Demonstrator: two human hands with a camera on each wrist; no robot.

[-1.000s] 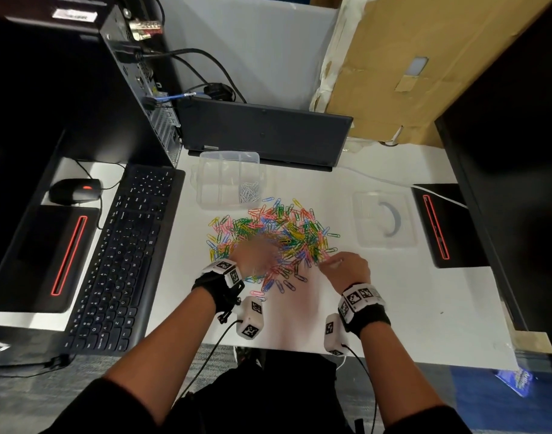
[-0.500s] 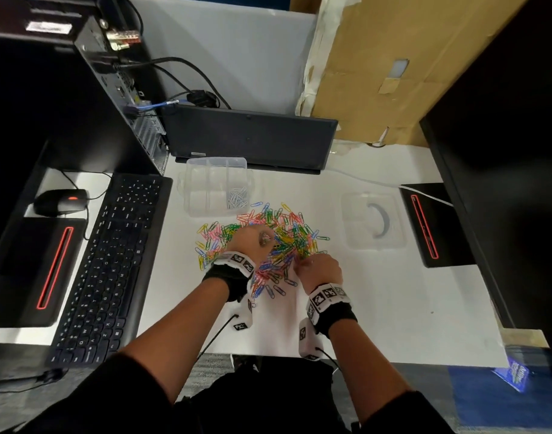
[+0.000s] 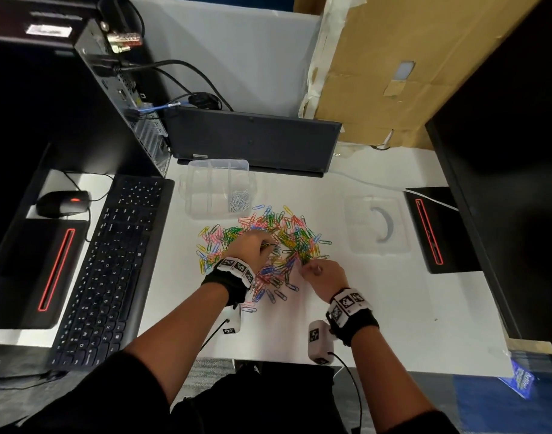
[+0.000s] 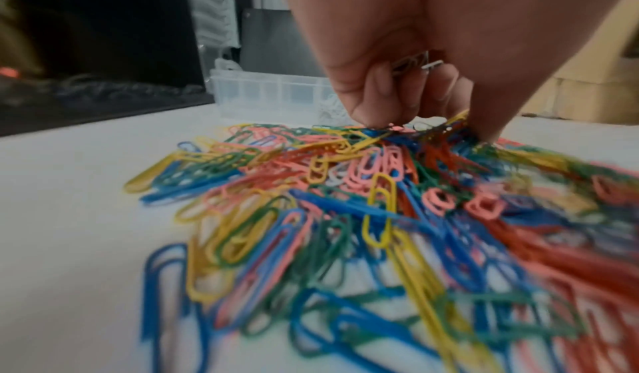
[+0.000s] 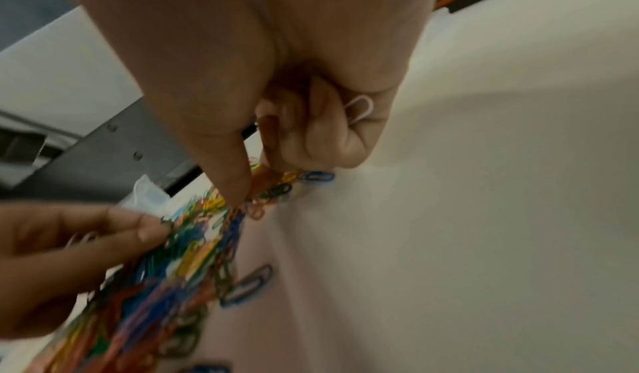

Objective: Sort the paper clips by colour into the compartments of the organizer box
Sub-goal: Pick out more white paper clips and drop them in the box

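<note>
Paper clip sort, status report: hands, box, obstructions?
Left hand and right hand each hold white clips over the multicoloured clip pile. Clear compartmented organizer box holds white clips only. Nothing blocks it.

Much of the paper clip pile (image 4: pixel 345 215) was smeared by blur in both wrist views, so single clips could not be told apart. Clips under the left hand (image 3: pixel 252 245) were hidden. The organizer box (image 3: pixel 218 186) partitions were too faint to be counted.
</note>
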